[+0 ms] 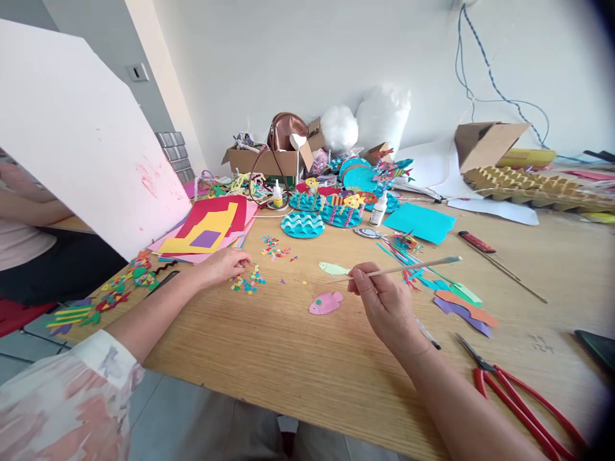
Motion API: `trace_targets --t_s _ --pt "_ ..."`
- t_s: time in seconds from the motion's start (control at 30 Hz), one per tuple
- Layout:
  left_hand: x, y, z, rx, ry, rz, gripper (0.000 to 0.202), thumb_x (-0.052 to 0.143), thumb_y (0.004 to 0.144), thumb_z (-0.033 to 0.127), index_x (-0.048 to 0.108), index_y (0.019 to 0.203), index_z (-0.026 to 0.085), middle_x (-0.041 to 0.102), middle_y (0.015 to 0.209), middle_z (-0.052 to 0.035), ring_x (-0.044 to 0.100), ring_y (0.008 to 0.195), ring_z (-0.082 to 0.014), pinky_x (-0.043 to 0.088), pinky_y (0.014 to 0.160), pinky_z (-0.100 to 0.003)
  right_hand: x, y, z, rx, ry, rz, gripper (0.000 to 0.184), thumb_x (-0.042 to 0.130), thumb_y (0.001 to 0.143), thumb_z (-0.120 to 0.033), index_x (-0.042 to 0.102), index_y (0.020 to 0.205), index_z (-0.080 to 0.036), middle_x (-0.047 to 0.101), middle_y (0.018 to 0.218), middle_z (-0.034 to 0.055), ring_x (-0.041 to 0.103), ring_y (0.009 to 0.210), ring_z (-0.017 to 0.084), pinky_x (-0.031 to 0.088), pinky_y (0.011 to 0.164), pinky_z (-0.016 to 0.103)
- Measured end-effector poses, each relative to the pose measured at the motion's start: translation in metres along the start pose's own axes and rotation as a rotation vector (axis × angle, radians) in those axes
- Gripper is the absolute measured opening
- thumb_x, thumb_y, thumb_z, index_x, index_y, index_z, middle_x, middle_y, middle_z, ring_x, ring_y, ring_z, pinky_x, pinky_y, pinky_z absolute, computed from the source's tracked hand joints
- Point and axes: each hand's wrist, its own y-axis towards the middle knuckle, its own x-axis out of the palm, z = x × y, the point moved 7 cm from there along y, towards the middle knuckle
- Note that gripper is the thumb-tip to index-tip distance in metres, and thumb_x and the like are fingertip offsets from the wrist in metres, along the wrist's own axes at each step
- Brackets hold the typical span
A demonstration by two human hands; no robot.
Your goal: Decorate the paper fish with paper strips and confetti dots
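My right hand (pixel 384 304) is closed around a thin wooden stick (pixel 423 265), held between thumb and fingers. One end of the stick points left, above the table between a pale green paper fish (pixel 333 268) and a pink paper fish (pixel 325 303). A green dot (pixel 318 301) lies on the pink fish. Over a pile of coloured paper dots (pixel 250 282), my left hand (pixel 223 266) has its fingertips pinched together; whatever may be between them is too small to make out. Small paper scraps (pixel 277 251) lie just behind this pile.
Coloured paper sheets (pixel 209 227) and decorated paper fish (pixel 115 294) lie left, below an upright white board (pixel 86 141). Red-handled scissors (pixel 509 384), paper strips (pixel 464 310) and a cutter (pixel 476 241) are right. Glue bottles (pixel 378 210) and blue wavy discs (pixel 302 225) stand behind. Another person (pixel 29 224) sits left.
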Motion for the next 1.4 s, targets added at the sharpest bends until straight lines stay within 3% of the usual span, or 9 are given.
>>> trace_targets --t_s 0.2,0.4,0.53,1.0,1.17,1.4 --pt "0.008 0.003 -0.004 0.009 0.027 0.004 0.020 0.049 0.069 0.009 0.061 0.082 0.017 0.063 0.079 -0.0014 0.057 0.075 -0.0155 0.039 0.066 -0.022 -0.001 0.001 -0.002 -0.010 -0.009 -0.002 0.033 0.037 0.088 -0.031 0.051 0.061 -0.019 0.060 0.063 -0.0006 0.054 0.052 0.009 0.038 0.052 0.021" --pt "-0.008 -0.002 -0.017 -0.068 0.054 0.033 0.018 0.045 0.073 0.011 0.061 0.079 0.017 0.063 0.077 -0.0025 0.057 0.073 -0.0158 0.037 0.065 -0.023 -0.002 0.001 -0.004 -0.024 -0.022 0.002 0.030 0.037 0.088 -0.032 0.053 0.065 -0.020 0.059 0.060 -0.0016 0.054 0.052 0.010 0.038 0.052 0.021" --pt "-0.011 -0.007 -0.019 -0.088 0.040 -0.019 0.017 0.047 0.072 0.013 0.063 0.074 0.018 0.064 0.075 -0.0004 0.057 0.070 -0.0144 0.037 0.063 -0.021 -0.001 0.000 -0.007 -0.032 -0.015 -0.013 0.028 0.038 0.088 -0.031 0.052 0.067 -0.020 0.058 0.060 -0.0024 0.055 0.053 0.010 0.038 0.053 0.020" --pt "-0.005 -0.016 0.002 -0.016 -0.019 -0.109 0.014 0.049 0.065 0.007 0.057 0.071 0.016 0.057 0.066 0.0020 0.051 0.061 -0.0112 0.033 0.055 -0.019 -0.001 0.000 -0.007 -0.042 -0.010 -0.015 0.027 0.039 0.088 -0.029 0.052 0.066 -0.019 0.058 0.061 -0.0023 0.055 0.054 0.009 0.038 0.054 0.020" --pt "-0.004 -0.017 0.000 0.018 -0.039 -0.099 0.012 0.047 0.066 0.008 0.055 0.065 0.017 0.055 0.065 0.0023 0.050 0.061 -0.0114 0.034 0.055 -0.019 -0.002 0.000 -0.009 -0.053 -0.020 -0.016 0.028 0.038 0.088 -0.029 0.052 0.065 -0.020 0.059 0.062 -0.0013 0.055 0.053 0.010 0.039 0.053 0.020" --pt "-0.011 -0.021 0.020 0.078 -0.091 -0.118 0.021 0.045 0.071 0.010 0.063 0.079 0.018 0.061 0.074 0.0011 0.053 0.068 -0.0112 0.036 0.061 -0.018 0.001 0.000 -0.006 -0.038 -0.017 -0.029 0.028 0.038 0.088 -0.030 0.053 0.066 -0.020 0.061 0.064 -0.0004 0.056 0.055 0.010 0.040 0.054 0.021"
